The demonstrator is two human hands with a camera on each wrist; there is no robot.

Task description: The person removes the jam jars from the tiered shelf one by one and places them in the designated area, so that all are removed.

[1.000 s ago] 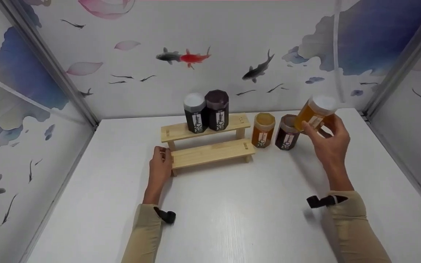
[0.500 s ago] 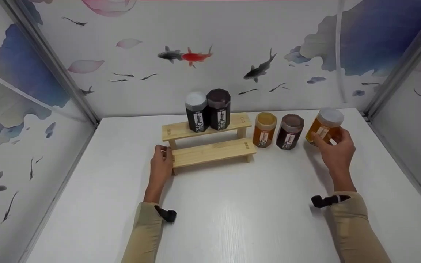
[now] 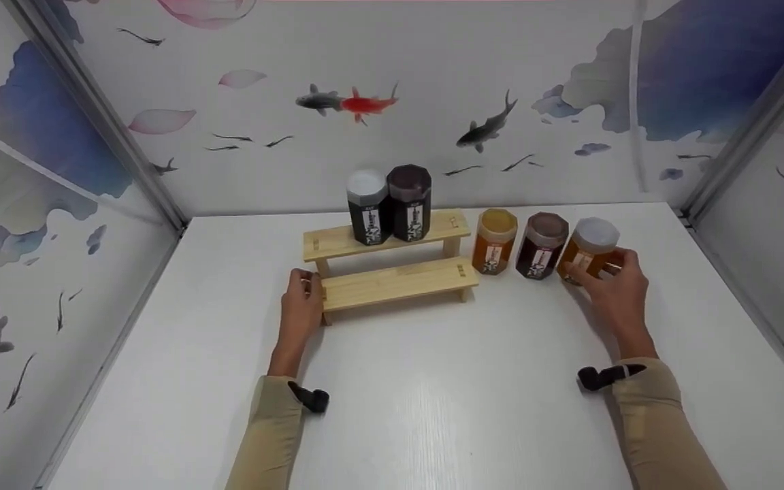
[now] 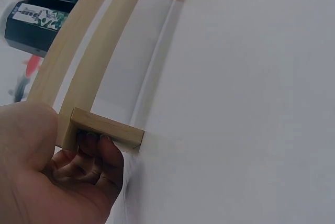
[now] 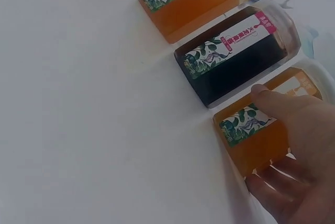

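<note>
My right hand grips an amber jar with a white lid, thumb across its label and fingers round the far side. The jar stands upright at the right end of a row, close beside a dark red jar. Left of that is another amber jar with a yellowish lid. My left hand holds the left end of a two-step wooden rack, its fingers curled against the end leg. On the upper step stand two dark jars, one with a white lid, one with a dark lid.
The white table stretches in front of the rack and jars. A white back wall with painted fish rises right behind them, and side walls stand at left and right.
My right hand has lowered the white-lidded amber jar from above the dark red jar, out to the right, then moved it left beside that jar. My left hand stays at the rack.
</note>
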